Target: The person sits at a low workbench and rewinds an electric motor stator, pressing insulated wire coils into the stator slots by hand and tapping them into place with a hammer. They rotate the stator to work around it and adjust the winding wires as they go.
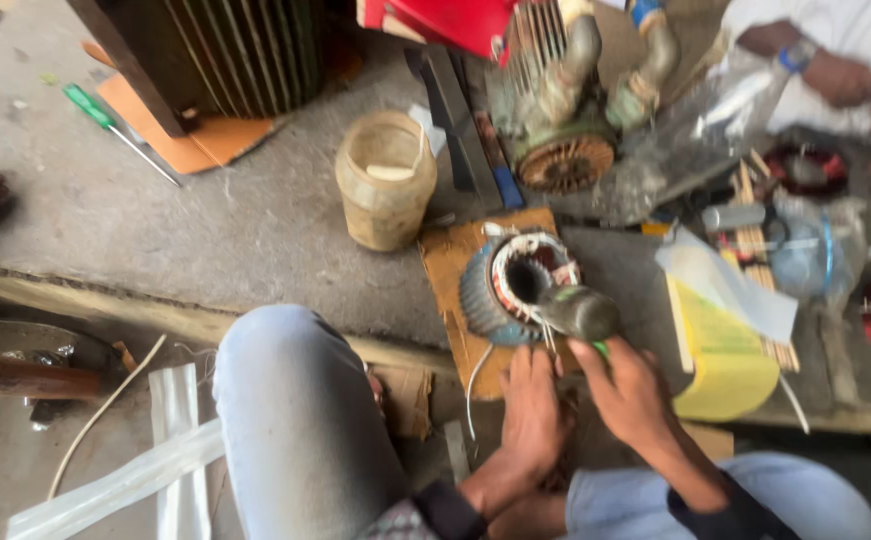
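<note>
Motor stator (518, 290) lies on its side on a wooden board (448, 262), bore facing up for access. Right hand (628, 392) closes its grip on a mallet (578, 312) at the stator's rim; left hand (534, 408), just below the stator, fingers the loose wires, apparently steadying them.

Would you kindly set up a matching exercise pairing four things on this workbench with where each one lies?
Things:
1. Stator
2. Screwdriver
3. Tub
4. Yellow bag

Places:
A. Far left, beside an orange board
B. Right of the right hand
C. On a wooden board, just beyond the left hand
D. Left of the stator, farther back on the bench

Pairs: 1-C, 2-A, 3-D, 4-B
</note>
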Demonstrator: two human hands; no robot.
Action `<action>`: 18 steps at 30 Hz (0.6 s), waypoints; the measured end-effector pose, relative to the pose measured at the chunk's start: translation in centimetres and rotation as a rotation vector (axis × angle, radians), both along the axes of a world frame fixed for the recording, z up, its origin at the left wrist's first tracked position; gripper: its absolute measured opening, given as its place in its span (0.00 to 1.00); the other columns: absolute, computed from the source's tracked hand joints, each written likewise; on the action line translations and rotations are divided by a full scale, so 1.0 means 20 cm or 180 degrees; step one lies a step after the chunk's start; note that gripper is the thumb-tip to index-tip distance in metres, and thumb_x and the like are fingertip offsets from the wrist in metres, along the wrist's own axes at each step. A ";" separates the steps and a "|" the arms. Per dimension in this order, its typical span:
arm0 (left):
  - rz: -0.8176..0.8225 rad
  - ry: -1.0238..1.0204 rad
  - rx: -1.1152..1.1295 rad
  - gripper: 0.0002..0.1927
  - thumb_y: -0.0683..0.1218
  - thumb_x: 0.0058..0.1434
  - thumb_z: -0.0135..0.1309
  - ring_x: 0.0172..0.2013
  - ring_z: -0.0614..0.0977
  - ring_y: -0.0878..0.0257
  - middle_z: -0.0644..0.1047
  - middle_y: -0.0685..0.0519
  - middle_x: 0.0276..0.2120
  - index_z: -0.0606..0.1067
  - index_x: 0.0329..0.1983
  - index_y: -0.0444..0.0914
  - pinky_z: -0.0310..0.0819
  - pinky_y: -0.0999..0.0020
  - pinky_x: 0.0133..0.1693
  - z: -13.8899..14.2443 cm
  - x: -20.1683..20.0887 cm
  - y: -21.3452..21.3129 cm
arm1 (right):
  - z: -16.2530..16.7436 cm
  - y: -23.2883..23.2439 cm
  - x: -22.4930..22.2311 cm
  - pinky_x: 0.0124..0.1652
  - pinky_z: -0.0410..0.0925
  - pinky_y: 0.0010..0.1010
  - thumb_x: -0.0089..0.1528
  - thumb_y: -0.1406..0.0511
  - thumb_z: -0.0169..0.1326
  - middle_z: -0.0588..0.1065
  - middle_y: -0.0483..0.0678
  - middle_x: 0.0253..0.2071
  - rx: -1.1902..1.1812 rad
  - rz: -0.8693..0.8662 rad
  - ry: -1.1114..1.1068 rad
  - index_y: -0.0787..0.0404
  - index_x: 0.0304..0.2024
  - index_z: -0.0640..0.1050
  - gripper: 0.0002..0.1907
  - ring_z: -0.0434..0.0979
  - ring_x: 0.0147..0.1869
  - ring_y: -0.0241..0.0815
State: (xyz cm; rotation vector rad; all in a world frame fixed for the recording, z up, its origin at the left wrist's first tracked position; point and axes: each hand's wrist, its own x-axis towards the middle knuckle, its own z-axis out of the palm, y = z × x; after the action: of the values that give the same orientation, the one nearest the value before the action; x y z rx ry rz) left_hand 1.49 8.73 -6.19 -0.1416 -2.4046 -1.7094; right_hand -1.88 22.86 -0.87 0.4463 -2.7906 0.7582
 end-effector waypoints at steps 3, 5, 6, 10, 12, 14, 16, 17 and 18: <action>-0.0036 0.0131 -0.0054 0.22 0.34 0.48 0.59 0.47 0.69 0.44 0.66 0.43 0.42 0.66 0.46 0.36 0.60 0.49 0.47 0.03 0.01 -0.03 | -0.03 0.03 0.01 0.21 0.59 0.35 0.72 0.61 0.46 0.66 0.45 0.16 -0.1689 -0.0542 -0.0926 0.65 0.32 0.76 0.18 0.63 0.18 0.39; 0.0009 0.0307 -0.0124 0.24 0.34 0.47 0.59 0.48 0.69 0.42 0.66 0.41 0.43 0.66 0.48 0.35 0.60 0.46 0.49 0.05 0.00 -0.05 | -0.02 0.01 0.00 0.28 0.64 0.30 0.73 0.56 0.45 0.70 0.44 0.23 -0.1304 0.0223 -0.0126 0.64 0.37 0.76 0.19 0.68 0.26 0.36; -0.0005 0.0368 -0.0180 0.26 0.34 0.47 0.59 0.48 0.68 0.41 0.66 0.40 0.43 0.66 0.49 0.34 0.59 0.44 0.51 0.06 0.00 -0.07 | 0.00 -0.01 -0.02 0.31 0.67 0.28 0.74 0.54 0.45 0.72 0.44 0.26 -0.1123 0.0604 0.0242 0.63 0.39 0.76 0.20 0.71 0.29 0.35; -0.0299 0.0281 -0.0282 0.28 0.35 0.40 0.61 0.49 0.69 0.39 0.65 0.40 0.41 0.65 0.45 0.32 0.38 0.25 0.65 0.09 -0.01 -0.10 | 0.17 -0.12 -0.16 0.15 0.58 0.25 0.66 0.48 0.47 0.67 0.44 0.12 -0.1194 -0.0407 -0.1780 0.60 0.31 0.76 0.24 0.65 0.12 0.33; -0.0286 0.0326 -0.0098 0.24 0.36 0.48 0.62 0.51 0.69 0.38 0.65 0.40 0.43 0.65 0.46 0.33 0.34 0.25 0.68 0.10 -0.01 -0.11 | 0.26 -0.17 -0.22 0.09 0.48 0.24 0.68 0.42 0.39 0.63 0.45 0.10 -0.2649 -0.0762 -0.2394 0.61 0.30 0.71 0.31 0.57 0.08 0.34; -0.0336 0.0401 0.0011 0.23 0.36 0.51 0.62 0.52 0.68 0.38 0.65 0.40 0.43 0.66 0.48 0.33 0.33 0.25 0.69 0.09 -0.02 -0.11 | 0.33 -0.22 -0.25 0.08 0.48 0.24 0.67 0.41 0.36 0.66 0.45 0.11 -0.2802 -0.0924 -0.1978 0.59 0.31 0.70 0.31 0.59 0.08 0.35; -0.0466 0.0523 0.0027 0.25 0.36 0.50 0.62 0.51 0.68 0.37 0.64 0.39 0.43 0.65 0.49 0.33 0.34 0.24 0.69 0.08 -0.03 -0.12 | 0.38 -0.26 -0.27 0.09 0.48 0.26 0.67 0.41 0.38 0.66 0.45 0.13 -0.2499 -0.1053 -0.2388 0.59 0.32 0.70 0.30 0.58 0.08 0.36; -0.0471 0.0535 0.0084 0.24 0.36 0.50 0.62 0.52 0.68 0.37 0.64 0.40 0.43 0.65 0.48 0.33 0.33 0.23 0.68 0.07 -0.03 -0.12 | 0.40 -0.28 -0.28 0.10 0.47 0.27 0.66 0.42 0.40 0.65 0.45 0.13 -0.2110 -0.1149 -0.3010 0.60 0.33 0.71 0.29 0.57 0.08 0.36; -0.0483 0.0544 0.0143 0.24 0.36 0.50 0.62 0.52 0.69 0.37 0.64 0.40 0.44 0.65 0.48 0.33 0.32 0.23 0.68 0.07 -0.03 -0.13 | 0.41 -0.29 -0.28 0.10 0.47 0.28 0.66 0.43 0.42 0.65 0.44 0.14 -0.1699 -0.1242 -0.3619 0.60 0.33 0.72 0.28 0.55 0.09 0.36</action>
State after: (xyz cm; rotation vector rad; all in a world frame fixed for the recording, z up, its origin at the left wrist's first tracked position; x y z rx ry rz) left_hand 0.79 6.21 -4.80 -0.4552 -2.2809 -1.7345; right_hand -7.53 17.09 7.33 -0.8686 -3.1193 2.0219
